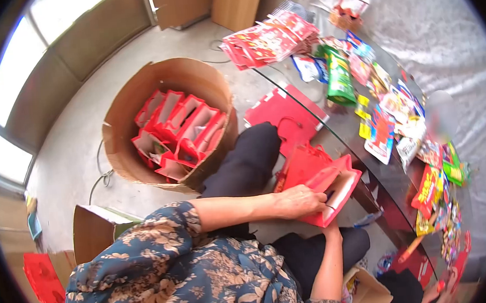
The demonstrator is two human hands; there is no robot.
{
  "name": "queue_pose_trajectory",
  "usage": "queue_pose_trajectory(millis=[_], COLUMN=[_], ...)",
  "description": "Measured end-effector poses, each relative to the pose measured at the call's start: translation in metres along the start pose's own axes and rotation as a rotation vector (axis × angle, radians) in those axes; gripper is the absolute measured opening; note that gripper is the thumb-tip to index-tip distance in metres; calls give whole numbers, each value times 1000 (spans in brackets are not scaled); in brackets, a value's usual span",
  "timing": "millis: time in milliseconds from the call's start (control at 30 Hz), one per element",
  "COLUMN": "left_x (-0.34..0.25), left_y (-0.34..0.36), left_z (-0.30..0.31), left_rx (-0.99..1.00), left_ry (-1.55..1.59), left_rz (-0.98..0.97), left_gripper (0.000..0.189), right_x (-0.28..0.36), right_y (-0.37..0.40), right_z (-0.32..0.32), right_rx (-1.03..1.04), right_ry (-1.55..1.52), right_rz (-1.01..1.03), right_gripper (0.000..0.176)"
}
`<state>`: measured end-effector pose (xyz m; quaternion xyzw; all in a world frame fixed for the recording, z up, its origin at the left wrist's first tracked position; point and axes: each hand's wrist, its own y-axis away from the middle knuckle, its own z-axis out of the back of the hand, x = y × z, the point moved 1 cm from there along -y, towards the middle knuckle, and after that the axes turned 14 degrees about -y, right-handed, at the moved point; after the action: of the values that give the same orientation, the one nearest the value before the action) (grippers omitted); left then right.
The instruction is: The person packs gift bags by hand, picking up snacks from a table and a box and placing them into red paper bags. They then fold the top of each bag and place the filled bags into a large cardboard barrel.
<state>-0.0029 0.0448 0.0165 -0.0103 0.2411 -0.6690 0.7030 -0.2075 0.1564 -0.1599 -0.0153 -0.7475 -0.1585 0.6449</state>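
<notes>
A red paper gift bag [344, 192] is tilted over my lap, its mouth facing the table on the right. My left hand [303, 201] is closed on the bag's near rim, with the fingertips at the opening. From below, my right hand [331, 231] reaches up against the bag's underside; its fingers are hidden behind the bag. More red bags [306, 167] lie just beyond it, by my knee. What is inside the held bag cannot be made out.
A large round cardboard box [116, 154] holds several red gift bags [182, 125]. On the glass table lie flat red packets [271, 37], a green snack bag [339, 77] and many colourful sweets [403, 112]. An open carton [371, 289] stands beside me. Another person's hand [429, 294] shows lower right.
</notes>
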Motion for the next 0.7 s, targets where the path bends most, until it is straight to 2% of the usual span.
queue_pose_trajectory(millis=[133,200,300,333,400,467,533,600,633,700], left_x=[12,14,8,9,5,-2,-9,-6,-5,-3], left_y=[-3,-2,1,3,10,17,27,44,52,69], left_z=[26,47,94,104,135,171,215,248,263,294], left_rx=[-47,-144,-208,-216,-255,-312,-360,-393,-511,-575], left_ry=[85,152,184,204,224,247,224,87,46,-75], left_rz=[60,27,52,57,89,106,160,253,265,360], left_gripper=[12,15,18,17,16,16,16,18,17,17], right_x=[52,51,40,56,59,54,51,55,58,63], right_y=[13,14,6,13,13,21,27,33,34,38], right_z=[-24,-28,-14,-29,-30,-21,-12,-13,-15,-17], right_rx=[9,-22,-45,-96,38,70,19,-30,-38,-47], right_ry=[406,242,-251,-450,353,819,814,678,646,582], right_rz=[-135,-222,-369,-359,169,251,-1,-121,-110,-94], right_gripper=[33,32,35,36,30,25,22,20,19,16])
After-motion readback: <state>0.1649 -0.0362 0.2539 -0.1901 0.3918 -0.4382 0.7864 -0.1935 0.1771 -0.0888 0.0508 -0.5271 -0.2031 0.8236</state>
